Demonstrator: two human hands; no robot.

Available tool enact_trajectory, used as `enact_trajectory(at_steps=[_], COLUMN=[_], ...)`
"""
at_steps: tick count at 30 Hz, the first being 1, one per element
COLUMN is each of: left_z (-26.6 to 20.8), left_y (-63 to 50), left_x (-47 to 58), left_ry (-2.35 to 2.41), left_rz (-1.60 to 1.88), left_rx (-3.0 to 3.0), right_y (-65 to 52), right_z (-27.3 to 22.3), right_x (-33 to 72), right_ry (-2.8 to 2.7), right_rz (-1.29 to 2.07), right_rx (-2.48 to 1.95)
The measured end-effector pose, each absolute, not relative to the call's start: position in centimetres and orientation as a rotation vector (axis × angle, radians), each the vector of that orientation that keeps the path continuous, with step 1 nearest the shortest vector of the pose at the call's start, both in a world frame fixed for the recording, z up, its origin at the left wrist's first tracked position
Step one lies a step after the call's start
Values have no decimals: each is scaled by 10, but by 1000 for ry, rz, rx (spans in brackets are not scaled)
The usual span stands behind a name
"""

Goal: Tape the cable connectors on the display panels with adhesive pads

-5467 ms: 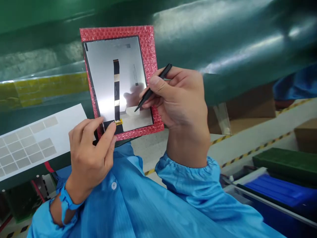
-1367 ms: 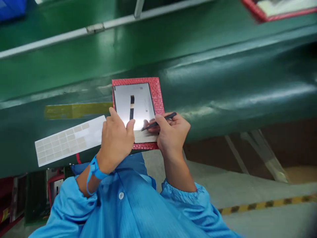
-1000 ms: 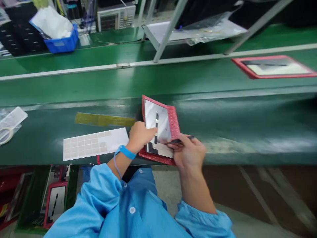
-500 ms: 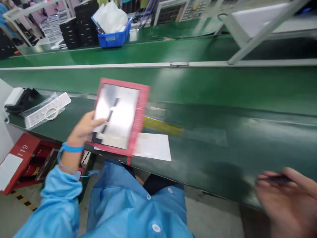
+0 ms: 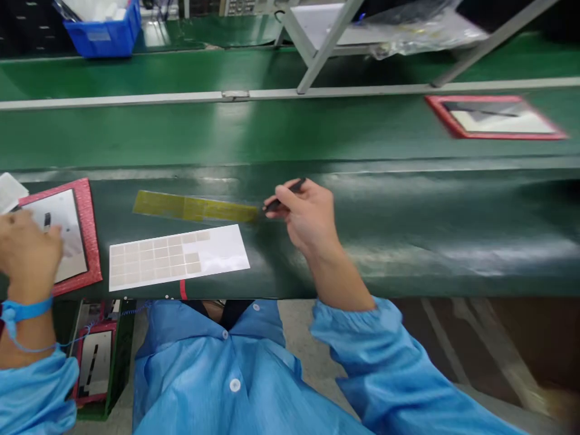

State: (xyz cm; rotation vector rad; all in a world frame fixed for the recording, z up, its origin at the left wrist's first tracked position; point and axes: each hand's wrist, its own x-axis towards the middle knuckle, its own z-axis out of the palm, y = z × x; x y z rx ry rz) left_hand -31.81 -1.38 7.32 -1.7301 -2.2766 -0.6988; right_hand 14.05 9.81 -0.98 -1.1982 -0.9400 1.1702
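Note:
My left hand (image 5: pixel 29 251), at the left edge of the view, is closed on the left side of a red-framed flat panel (image 5: pixel 70 226). The panel has a pale, shiny face and lies on the dark green bench; some of my fingers are cut off or hidden. Between thumb and fingertips, my right hand (image 5: pixel 306 214) pinches a short black pen-like tool (image 5: pixel 284 198) above the bench. To its left, a yellow tape strip (image 5: pixel 194 206) is stuck down. Nearer my body lies a white sheet of pale rectangular stickers (image 5: pixel 224 248), with some places on it bare.
Another red-framed panel (image 5: pixel 502 127) lies on the green belt (image 5: pixel 181 133) at the far right. Behind a metal rail (image 5: pixel 158 98) stand a blue bin (image 5: pixel 102 36) and a slanted rack (image 5: pixel 328 45). Below the bench, a green crate (image 5: pixel 120 362) holds a similar panel.
My view has swung right. The left panel has moved off the sticker sheet to its left. My right hand has come in over the bench with the black tool. The far-right panel has entered view.

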Motion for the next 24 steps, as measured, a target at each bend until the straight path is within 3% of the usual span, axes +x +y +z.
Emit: enact_trajectory(at_steps=[6,9,16,20,24], left_z=[19,-4,-13,-11,-15], left_y=[68,82,80,86,96], left_x=[-101,-49,-58,-65,-72], left_ry=[-1768,-1627,-1628,-1550,-1495], left_rz=[-653,-562,-525,-536,-662], left_rx=[-2590,-2783,-2802,-2796,-2746], right_y=[137,130,129,107,106], right_z=[-32,-43,-26,1,2], right_x=[134,145,198,211,218], right_ry=[-1034,-1048,-1020,-1663,-2256], right_rz=[1069,1026,637,317,205], right_rx=[-1188,-1199,-1286,-1613,-1996])
